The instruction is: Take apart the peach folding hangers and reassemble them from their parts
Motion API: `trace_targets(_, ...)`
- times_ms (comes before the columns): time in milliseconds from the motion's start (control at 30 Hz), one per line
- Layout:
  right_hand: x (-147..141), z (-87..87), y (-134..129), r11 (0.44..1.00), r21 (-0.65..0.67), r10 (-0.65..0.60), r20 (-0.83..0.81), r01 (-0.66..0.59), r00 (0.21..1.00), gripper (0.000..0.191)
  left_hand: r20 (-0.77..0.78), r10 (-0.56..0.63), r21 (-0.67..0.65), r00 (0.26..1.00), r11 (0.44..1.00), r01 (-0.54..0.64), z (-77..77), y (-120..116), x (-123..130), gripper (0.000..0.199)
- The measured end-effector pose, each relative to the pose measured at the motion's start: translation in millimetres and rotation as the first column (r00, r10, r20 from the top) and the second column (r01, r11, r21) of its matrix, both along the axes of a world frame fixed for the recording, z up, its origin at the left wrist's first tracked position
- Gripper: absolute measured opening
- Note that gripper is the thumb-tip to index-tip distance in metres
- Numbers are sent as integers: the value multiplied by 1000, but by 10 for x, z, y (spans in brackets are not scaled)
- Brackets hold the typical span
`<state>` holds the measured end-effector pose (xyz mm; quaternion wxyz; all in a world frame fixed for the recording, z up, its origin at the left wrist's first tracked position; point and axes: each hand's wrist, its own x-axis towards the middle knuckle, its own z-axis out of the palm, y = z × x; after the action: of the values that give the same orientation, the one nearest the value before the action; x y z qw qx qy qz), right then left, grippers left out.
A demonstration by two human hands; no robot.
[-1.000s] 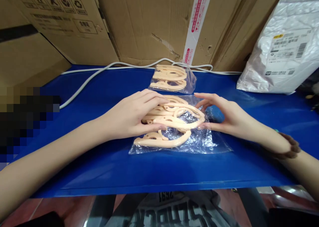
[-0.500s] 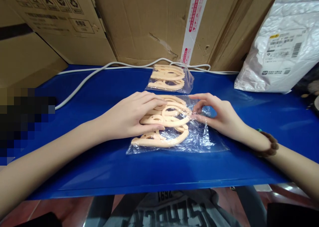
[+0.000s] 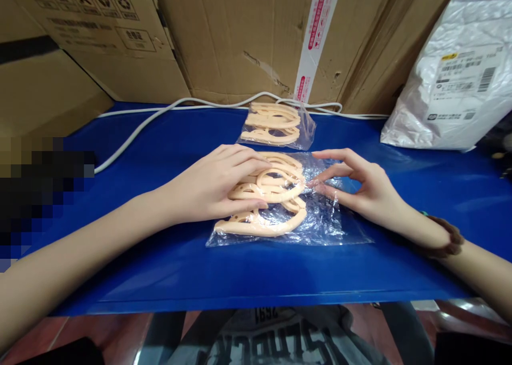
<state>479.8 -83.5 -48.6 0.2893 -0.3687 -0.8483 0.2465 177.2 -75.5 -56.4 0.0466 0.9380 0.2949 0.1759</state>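
A clear plastic bag lies on the blue table, with several peach-coloured plastic folding hangers inside it. My left hand rests across the left part of the hangers, its thumb and fingers spread over them and hiding their ends. At the bag's loose right part, my right hand has its thumb and middle finger together on the film just beside the hangers. Its index finger is stretched out above. A second bag with similar peach-coloured hangers lies just behind.
Cardboard boxes stand along the back of the blue table. A white cable runs in front of them. On the right, a white parcel bag with a label leans at the back. The table's front edge is close to my body.
My right hand has shifted slightly right, and its thumb and fingers look a little straighter. My left hand stays on the hangers. The whole view has shifted slightly.
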Motion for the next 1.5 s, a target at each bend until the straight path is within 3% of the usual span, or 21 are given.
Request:
trace_targets(167,43,27,47,1000,7,-14,77,14,997,48,-13,-13,-23,1000,1000,12,13,-22,11,59)
trace_targets(233,112,35,108,991,101,-106,178,89,978,49,-15,-56,-46,998,997,56,15,-45,50,62)
trace_targets(367,270,2,231,923,292,-346,334,252,877,60,-63,-137,-127,989,984,128,8,-83,189,71)
trace_targets(433,313,-18,263,934,213,-347,365,286,864,66,-75,-153,-136,985,981,142,-3,-83,265,72)
trace_targets(500,313,-16,265,965,19,-253,325,261,911,66,-58,-175,-112,983,979,168,-18,-72,332,69)
trace_targets(600,246,42,217,955,-222,-180,99,198,979,59,-44,-208,-69,977,976,205,-39,-52,415,66)
trace_targets(733,134,138,120,936,-290,-254,-166,199,953,53,-49,-241,-44,969,970,239,-55,-55,506,69)
trace_targets(900,118,134,93,938,-345,-148,-304,36,941,52,-16,-279,9,960,960,279,-60,-105,597,65)
trace_targets(1033,160,74,122,953,-298,-42,-281,-46,959,69,46,-234,176,971,959,223,-26,-178,639,46)
trace_targets(1233,107,-28,83,959,-221,145,-162,-179,976,90,87,-379,412,921,856,313,-34,-277,786,21)
trace_targets(1367,51,-54,46,984,-30,174,13,-174,985,84,95,-380,542,920,795,272,-49,-305,865,19)
trace_targets(1500,19,-53,53,960,191,170,182,-204,969,70,13,-388,599,921,741,304,-24,-382,829,26)
